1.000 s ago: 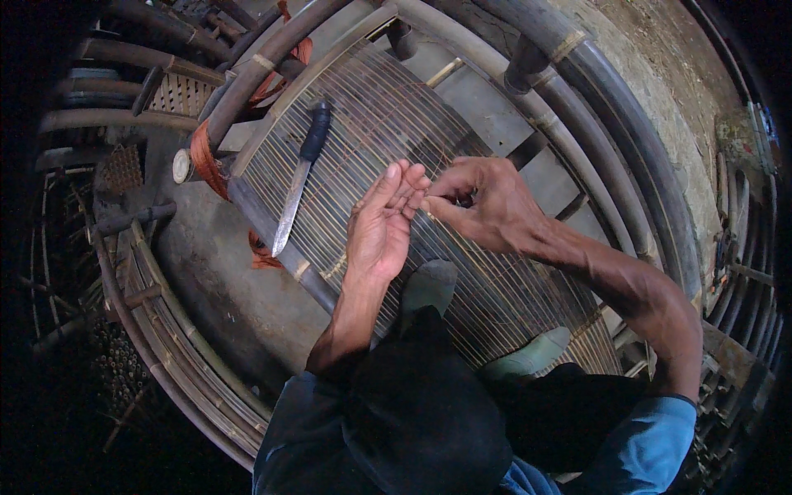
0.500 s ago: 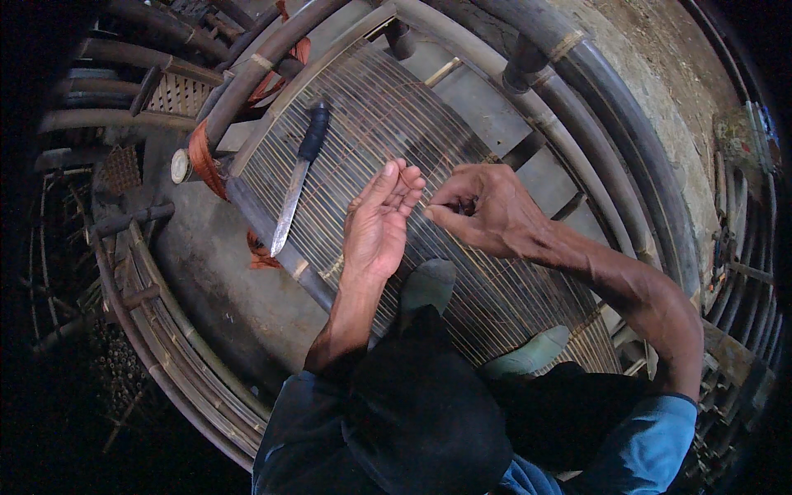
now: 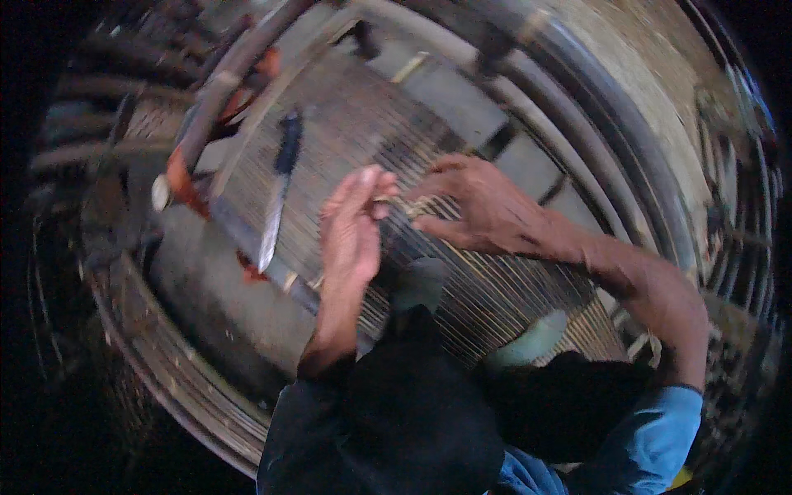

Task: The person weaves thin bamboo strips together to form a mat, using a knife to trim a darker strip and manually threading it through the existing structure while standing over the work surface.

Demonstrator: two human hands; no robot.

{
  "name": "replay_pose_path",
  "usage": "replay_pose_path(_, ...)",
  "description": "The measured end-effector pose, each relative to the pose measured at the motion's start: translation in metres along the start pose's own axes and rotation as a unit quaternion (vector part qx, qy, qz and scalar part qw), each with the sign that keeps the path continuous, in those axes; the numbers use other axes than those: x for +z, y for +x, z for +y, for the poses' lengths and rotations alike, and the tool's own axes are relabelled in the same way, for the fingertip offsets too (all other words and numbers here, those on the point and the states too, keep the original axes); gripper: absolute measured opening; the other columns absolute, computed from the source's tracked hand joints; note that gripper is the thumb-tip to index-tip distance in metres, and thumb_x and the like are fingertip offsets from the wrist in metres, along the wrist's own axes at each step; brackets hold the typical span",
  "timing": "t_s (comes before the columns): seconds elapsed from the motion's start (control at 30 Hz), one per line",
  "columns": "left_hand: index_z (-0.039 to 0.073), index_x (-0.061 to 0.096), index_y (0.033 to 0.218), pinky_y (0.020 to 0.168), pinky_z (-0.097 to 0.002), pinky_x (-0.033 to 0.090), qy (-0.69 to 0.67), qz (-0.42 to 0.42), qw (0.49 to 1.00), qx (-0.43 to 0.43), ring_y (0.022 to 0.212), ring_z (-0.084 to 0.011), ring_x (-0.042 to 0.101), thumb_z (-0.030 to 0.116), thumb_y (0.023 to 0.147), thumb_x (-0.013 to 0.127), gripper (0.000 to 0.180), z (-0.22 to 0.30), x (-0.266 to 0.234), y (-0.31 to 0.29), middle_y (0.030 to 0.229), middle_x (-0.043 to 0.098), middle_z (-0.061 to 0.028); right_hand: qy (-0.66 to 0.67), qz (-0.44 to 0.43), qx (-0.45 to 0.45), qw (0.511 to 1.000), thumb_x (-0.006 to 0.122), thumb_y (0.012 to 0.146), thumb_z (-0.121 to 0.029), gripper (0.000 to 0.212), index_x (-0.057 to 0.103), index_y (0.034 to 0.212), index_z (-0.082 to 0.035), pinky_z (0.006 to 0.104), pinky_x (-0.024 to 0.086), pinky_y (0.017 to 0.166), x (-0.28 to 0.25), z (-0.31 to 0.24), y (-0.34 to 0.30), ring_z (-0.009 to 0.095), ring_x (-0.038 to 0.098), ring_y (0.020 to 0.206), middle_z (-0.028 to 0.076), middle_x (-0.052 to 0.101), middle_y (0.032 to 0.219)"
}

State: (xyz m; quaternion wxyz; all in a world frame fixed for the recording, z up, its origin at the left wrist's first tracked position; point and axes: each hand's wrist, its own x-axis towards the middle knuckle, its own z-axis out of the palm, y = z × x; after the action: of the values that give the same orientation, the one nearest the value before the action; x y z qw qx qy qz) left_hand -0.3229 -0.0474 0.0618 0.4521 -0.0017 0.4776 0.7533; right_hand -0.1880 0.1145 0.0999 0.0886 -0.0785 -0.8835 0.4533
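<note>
Both of my hands are over a slatted bamboo platform (image 3: 330, 107) of thin, closely laid strips. My left hand (image 3: 353, 219) is raised with its thumb and fingers drawn together. A small light-coloured bit seems to show at its fingertips, but blur hides what it is. Just to the right, my right hand (image 3: 478, 202) is turned palm down. Its thumb and forefinger stand apart, and nothing shows between them. A knife (image 3: 280, 186) with a black-wrapped handle and a bare blade lies on the slats to the left, touched by neither hand.
Thick bamboo rails (image 3: 577, 124) curve round the platform's far and right sides. Orange cloth (image 3: 186, 181) is tied round a pole at the left. Long bamboo poles (image 3: 181, 363) lie at lower left. My feet in pale green socks (image 3: 528, 340) rest on the slats.
The view has shifted and blurred. My left fingers have closed up from a cupped, open palm. My right thumb and forefinger have parted from a pinch.
</note>
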Motion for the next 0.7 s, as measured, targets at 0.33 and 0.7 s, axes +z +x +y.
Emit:
replay_pose_path(0.33, 0.002, 0.069, 0.109, 0.053, -0.0203, 0.045, 0.189, -0.297, 0.936, -0.010, 0.069, -0.0116, 0.064, 0.016, 0.096, 0.067, 0.019, -0.029, 0.148, 0.056, 0.092, 0.072, -0.0103, -0.303, 0.129, 0.189, 0.925, 0.064, 0.093, -0.021, 0.017, 0.068, 0.086, -0.006, 0.0314, 0.039, 0.050, -0.192, -0.052, -0.162, 0.012, 0.051, 0.053, 0.003, 0.054, 0.063)
replay_pose_path(0.7, 0.006, 0.067, 0.116, 0.065, -0.0201, 0.046, 0.429, -0.328, 0.841, -0.007, 0.081, -0.0082, 0.063, 0.021, 0.097, 0.066, 0.024, -0.032, 0.202, 0.073, 0.098, 0.068, -0.0033, -0.268, 0.207, 0.614, 0.713, 0.068, 0.093, -0.024, 0.028, 0.070, 0.111, -0.001, 0.0330, 0.053, 0.075, -0.142, -0.046, -0.510, 0.015, 0.067, 0.082, 0.014, 0.072, 0.090)
